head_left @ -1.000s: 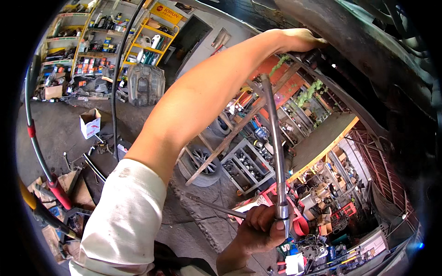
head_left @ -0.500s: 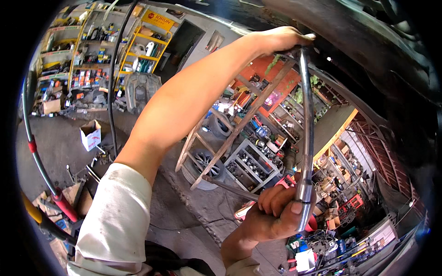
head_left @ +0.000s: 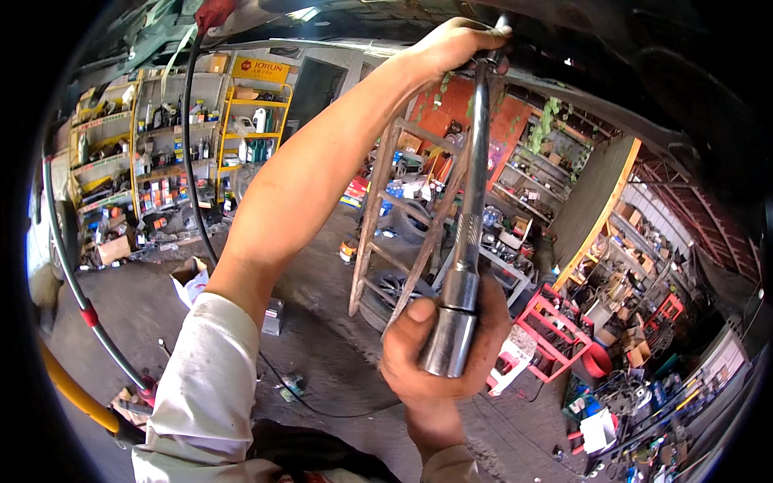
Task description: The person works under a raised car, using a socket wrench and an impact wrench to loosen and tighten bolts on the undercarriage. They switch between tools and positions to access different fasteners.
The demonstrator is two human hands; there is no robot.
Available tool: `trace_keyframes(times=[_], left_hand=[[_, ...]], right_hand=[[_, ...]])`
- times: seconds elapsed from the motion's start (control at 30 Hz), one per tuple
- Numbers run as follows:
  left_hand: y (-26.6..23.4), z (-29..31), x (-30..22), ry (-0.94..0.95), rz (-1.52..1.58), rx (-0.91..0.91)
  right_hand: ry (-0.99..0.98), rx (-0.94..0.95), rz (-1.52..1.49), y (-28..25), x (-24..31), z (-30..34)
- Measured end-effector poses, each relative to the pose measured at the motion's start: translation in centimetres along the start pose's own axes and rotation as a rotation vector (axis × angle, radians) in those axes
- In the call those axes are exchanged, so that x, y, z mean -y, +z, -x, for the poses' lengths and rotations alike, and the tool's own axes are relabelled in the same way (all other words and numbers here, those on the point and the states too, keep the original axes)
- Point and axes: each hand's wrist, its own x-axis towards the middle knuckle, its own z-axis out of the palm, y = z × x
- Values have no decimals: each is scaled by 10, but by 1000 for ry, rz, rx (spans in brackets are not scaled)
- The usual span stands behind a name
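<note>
A long chrome socket wrench bar [head_left: 475, 169] runs from high under a dark vehicle underside [head_left: 588, 72] down toward me. My left hand [head_left: 463, 44] is raised, its fingers closed around the upper end of the bar; a dark joint shows just below the thumb. Lower down, my right hand [head_left: 443, 346] is wrapped around the thick, socket-like lower end, the thumb on its left side. A knurled band lies a little above that grip. What the upper end fits onto is hidden by my left hand and shadow.
A wooden stepladder [head_left: 362, 241] stands beyond the bar, with tires behind it. Loaded shelves [head_left: 105, 161] line the far left. A black hose [head_left: 190, 153] hangs at left. On the right are a red metal rack [head_left: 555, 334] and piled parts.
My view has turned and the bar's lower end has swung left, with my right hand on it. A second rod extending left from my right hand no longer shows. My left hand stays at the top.
</note>
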Motion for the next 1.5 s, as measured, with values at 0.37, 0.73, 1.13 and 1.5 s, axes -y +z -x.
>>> trace_keyframes(times=[0.37, 0.73, 1.13, 1.5], left_hand=[[21, 1, -7, -86, -121, -304], [8, -3, 6, -50, 25, -221], [13, 0, 0, -83, 106, -175], [53, 150, -15, 103, -643, -525]], right_hand=[[-260, -284, -25, 69, -25, 7], [-529, -226, -60, 97, -108, 18], [-684, -276, -45, 125, -162, 0], [-635, -128, -54, 114, -172, 2]])
